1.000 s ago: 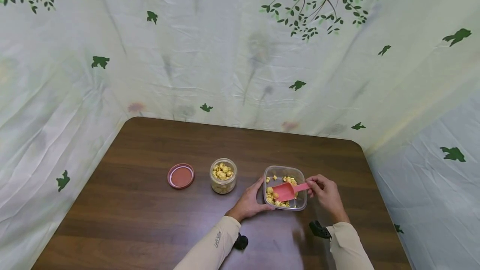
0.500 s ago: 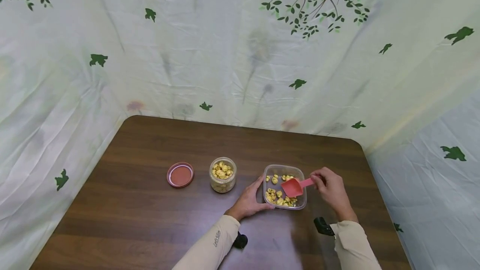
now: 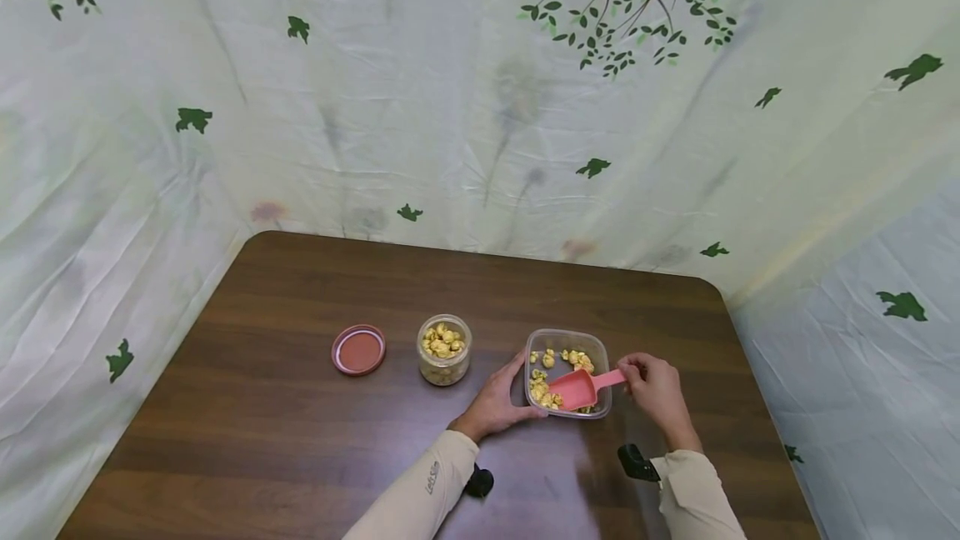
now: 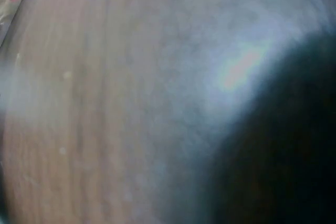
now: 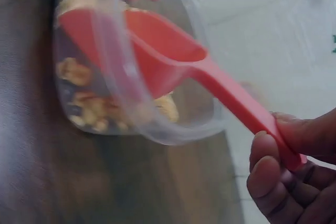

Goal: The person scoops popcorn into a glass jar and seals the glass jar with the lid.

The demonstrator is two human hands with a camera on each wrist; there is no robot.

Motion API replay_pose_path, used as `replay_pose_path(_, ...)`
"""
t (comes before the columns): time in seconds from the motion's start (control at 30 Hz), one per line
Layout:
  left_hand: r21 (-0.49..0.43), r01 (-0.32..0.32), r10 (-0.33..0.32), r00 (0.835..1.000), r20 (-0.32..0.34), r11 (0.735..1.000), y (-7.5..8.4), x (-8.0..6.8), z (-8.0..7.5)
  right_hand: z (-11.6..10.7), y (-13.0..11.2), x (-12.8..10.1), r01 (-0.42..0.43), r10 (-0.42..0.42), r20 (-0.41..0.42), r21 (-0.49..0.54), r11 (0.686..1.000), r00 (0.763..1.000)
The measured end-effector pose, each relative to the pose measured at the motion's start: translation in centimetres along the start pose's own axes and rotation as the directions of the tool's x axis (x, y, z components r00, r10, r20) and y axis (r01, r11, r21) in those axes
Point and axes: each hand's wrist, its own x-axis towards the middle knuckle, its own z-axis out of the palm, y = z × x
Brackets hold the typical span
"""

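My right hand (image 3: pixel 658 394) pinches the handle end of a pink scoop (image 3: pixel 576 391) between thumb and fingers. The scoop's bowl is down inside a clear plastic container (image 3: pixel 567 333), among pieces of caramel popcorn (image 3: pixel 538 391). In the right wrist view, the scoop (image 5: pixel 231 90) reaches over the container's rim with its bowl tilted. My left hand (image 3: pixel 495 407) grips the container's left side, thumb along the front and fingers toward the back; the fingertips are partly hidden. Only a corner of the container (image 4: pixel 6 17) shows in the blurred left wrist view.
Left of the container stands an open clear jar (image 3: pixel 444 369) of popcorn. Farther left a red-brown lid (image 3: pixel 359 350) lies on the brown wooden table (image 3: pixel 300 290). A pale cloth with leaf prints (image 3: pixel 465 107) hangs behind the table.
The scoop first lifted to the right, then came back down to the lower left into the popcorn, and my right hand moved with it. My left hand kept its hold on the container.
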Motion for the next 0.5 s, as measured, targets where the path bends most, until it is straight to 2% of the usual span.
replay_pose_path(0.27,0.001,0.015,-0.015,1.000,0.011,1.000,-0.1,0.1,0.0,2.2,0.9,-0.3,-0.060,0.068,-0.078,0.103,0.993,0.995)
replay_pose_path(0.5,0.010,0.009,-0.009,1.000,0.007,1.000,-0.1,0.1,0.1,3.2,1.1,-0.3,-0.078,0.096,-0.070,0.226,0.971,0.993)
